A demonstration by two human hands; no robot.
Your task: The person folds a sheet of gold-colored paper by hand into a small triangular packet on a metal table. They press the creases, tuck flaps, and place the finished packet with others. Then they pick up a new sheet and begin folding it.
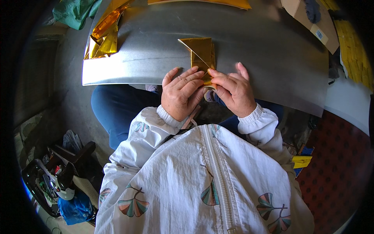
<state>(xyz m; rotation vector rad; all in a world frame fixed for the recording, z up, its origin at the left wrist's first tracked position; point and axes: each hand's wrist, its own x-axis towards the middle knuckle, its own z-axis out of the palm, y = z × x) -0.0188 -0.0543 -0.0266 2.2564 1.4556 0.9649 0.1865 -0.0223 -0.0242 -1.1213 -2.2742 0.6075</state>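
Note:
A sheet of shiny gold foil paper (202,50), folded with a slanting flap, lies at the near edge of the metal tabletop. My left hand (181,91) has its fingers together over the paper's near left side, with the thumb at the edge below. On the other side, my right hand (233,86) pinches the near right part between thumb and index finger, while its outer fingers stick out. The paper's near end curls up between both thumbs. The fingers partly hide its lower folds.
Folded gold foil pieces (107,45) lie at the tabletop's left, and more gold foil (202,3) at the far edge. A cardboard box (315,23) and a yellow stack (352,50) stand far right. A green bag (76,13) is far left; a blue bag (76,208) sits lower left.

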